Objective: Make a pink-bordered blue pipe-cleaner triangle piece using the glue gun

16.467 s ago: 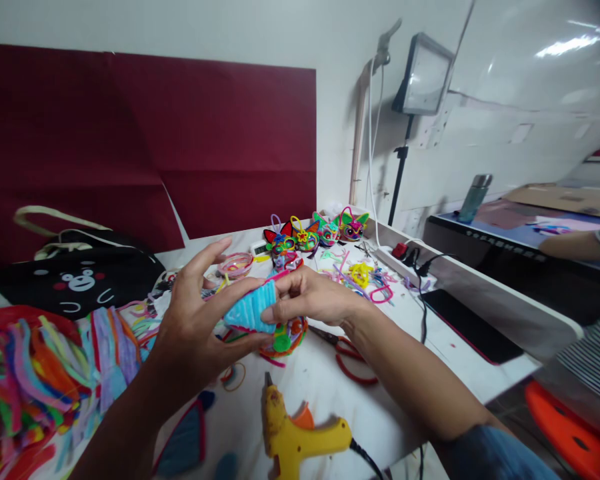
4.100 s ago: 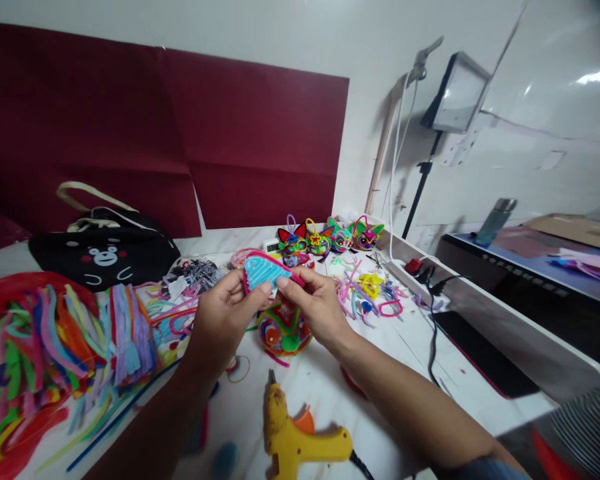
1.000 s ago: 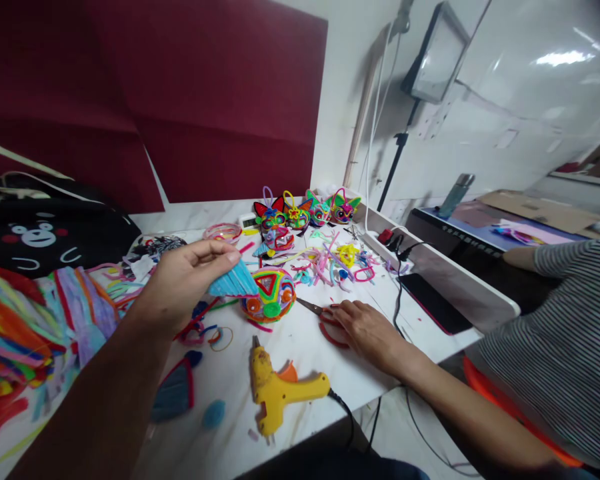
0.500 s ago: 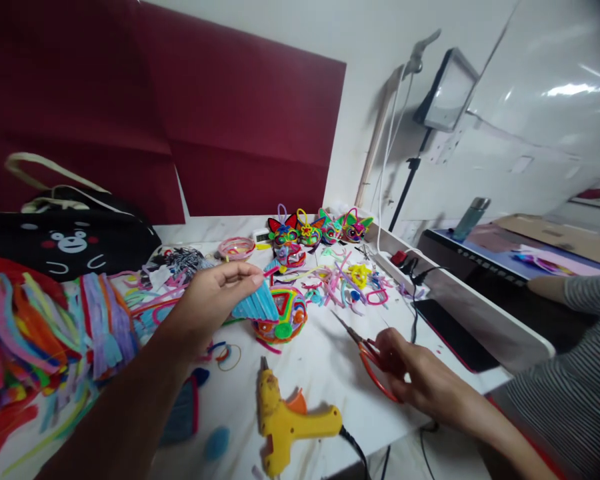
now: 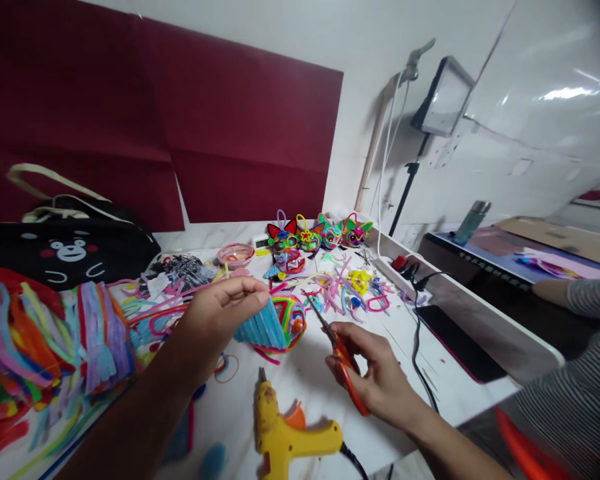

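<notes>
Between the thumb and fingers of my left hand (image 5: 227, 310) is a flat blue piece of pipe cleaners (image 5: 264, 327) laid side by side, with a pink edge. It partly covers a round, multicoloured pipe-cleaner animal head (image 5: 296, 313) on the table. My right hand (image 5: 373, 370) grips orange-handled scissors (image 5: 343, 357), their tips pointing up and left near the blue piece but apart from it. A yellow hot glue gun (image 5: 295, 433) lies in front of both hands, its nozzle pointing away from me.
Several finished pipe-cleaner heads (image 5: 307, 237) stand by the wall. Cut pipe cleaners (image 5: 340, 287) are scattered mid-table; bundles (image 5: 97, 333) lie at left beside a black bag (image 5: 70, 250). A black phone-like slab (image 5: 460, 343) lies at right, near cables. Another person's striped sleeve (image 5: 593, 300) is at far right.
My right hand has brought the scissors left and closer to the blue piece. My left hand has shifted slightly, and the blue piece has turned to cover more of the animal head.
</notes>
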Tool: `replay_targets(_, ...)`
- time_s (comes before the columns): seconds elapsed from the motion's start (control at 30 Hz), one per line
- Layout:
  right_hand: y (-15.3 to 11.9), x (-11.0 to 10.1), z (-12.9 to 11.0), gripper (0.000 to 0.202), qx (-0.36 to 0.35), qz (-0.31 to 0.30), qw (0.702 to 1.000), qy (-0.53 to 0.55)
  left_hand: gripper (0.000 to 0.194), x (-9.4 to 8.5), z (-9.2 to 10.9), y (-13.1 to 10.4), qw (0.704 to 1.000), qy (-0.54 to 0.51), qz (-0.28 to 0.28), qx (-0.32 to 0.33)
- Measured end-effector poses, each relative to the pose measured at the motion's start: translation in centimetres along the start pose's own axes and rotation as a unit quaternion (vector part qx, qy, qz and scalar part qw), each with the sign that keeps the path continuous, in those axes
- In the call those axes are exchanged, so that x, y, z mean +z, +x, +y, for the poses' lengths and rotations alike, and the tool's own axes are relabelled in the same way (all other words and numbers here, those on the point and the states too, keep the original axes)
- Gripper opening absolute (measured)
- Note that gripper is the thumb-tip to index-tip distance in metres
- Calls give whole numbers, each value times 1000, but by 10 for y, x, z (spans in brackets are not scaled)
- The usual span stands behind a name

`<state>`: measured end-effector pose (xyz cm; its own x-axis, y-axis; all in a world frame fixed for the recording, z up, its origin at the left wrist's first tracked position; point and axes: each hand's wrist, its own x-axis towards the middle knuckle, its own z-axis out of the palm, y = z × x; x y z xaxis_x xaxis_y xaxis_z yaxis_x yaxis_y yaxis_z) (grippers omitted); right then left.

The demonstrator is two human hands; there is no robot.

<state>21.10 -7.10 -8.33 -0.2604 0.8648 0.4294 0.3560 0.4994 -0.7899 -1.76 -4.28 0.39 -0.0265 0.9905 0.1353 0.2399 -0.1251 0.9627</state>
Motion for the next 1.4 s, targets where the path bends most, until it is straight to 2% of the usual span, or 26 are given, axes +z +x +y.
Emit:
replay_targets(0.2,4,10,-6,28,-41,8,998,-45,16,4,-9,0,997,-61,-55,-13)
replay_targets(0.3,6,12,-7,29,-64,9,997,-51,17,8,-9,-2,994,-89,-54,-18)
replay_targets(0.5,11,16,-9,27,-100,24,991,-85,16,13,-7,-3,994,-67,-89,-22)
replay_targets(1.0,17,19,-5,24,-151,63,973,-166,17,17,-11,-4,995,-23,-94,-16)
replay_targets(1.13,18,21,-1,21,-178,83,959,-202,15,20,-9,-6,996,-33,-84,-15)
replay_targets(1.23,19,23,0,18,-191,93,952,-219,14,21,-8,-6,994,-43,-96,-18)
replay_targets(1.4,19,24,1,16,-189,95,950,-228,18,23,-10,-5,993,-49,-102,-34)
